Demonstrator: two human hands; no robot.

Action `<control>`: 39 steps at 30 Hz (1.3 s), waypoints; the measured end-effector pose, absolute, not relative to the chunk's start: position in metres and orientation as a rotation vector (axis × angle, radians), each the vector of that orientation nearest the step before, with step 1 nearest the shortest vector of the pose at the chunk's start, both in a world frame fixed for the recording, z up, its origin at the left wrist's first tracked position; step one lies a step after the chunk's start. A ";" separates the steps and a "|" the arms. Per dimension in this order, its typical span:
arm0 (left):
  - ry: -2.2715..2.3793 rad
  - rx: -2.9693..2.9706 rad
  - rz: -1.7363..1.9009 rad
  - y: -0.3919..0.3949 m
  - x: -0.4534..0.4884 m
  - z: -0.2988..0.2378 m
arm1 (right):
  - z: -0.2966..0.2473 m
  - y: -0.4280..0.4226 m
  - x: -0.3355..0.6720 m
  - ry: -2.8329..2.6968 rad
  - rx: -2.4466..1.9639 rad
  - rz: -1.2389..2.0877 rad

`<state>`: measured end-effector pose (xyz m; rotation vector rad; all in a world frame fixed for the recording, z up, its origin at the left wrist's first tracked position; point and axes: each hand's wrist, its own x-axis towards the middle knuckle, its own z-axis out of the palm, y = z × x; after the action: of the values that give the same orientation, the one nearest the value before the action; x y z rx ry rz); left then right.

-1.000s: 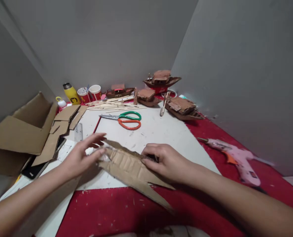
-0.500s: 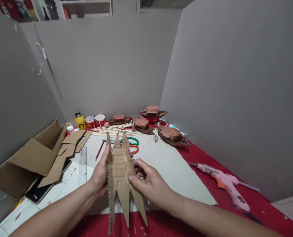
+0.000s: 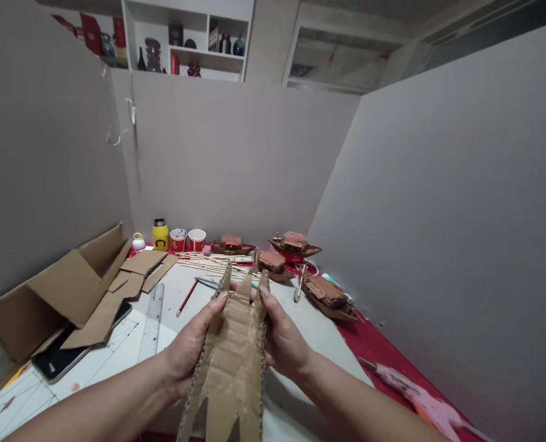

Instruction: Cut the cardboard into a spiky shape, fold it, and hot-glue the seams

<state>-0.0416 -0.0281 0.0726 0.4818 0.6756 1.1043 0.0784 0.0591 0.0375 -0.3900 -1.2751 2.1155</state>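
A brown corrugated cardboard cutout with pointed prongs at both ends is held up in front of me, its two long sides bent along creases. My left hand grips its left side, thumb near the base of the far left prong. On the opposite side my right hand is closed on the edge, thumb pressed by the far right prong. Behind the cutout lie scissors, mostly hidden, beside a red pencil. The near prongs run out of the bottom of the view.
At left stand a cardboard box, loose cardboard pieces, a phone and a clear ruler. Wooden sticks, paper cups, a yellow bottle and model boats line the back. A pink glue gun lies right.
My right hand has slid up from the cutout's lower middle to its far right prong. The cutout sits lower and more tilted, its right side more folded. My view has risen.
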 end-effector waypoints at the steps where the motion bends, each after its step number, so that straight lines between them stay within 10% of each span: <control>1: 0.678 0.478 1.090 -0.029 -0.042 0.073 | 0.036 0.060 0.076 -1.254 -0.378 2.158; 39: 0.900 0.857 1.221 -0.039 -0.032 0.057 | 0.066 0.065 0.068 -1.114 -0.186 2.084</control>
<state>-0.0320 -0.0391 0.0567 0.8567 0.8998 1.2209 0.0678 0.0647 0.0661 -0.1855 -1.1140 2.0840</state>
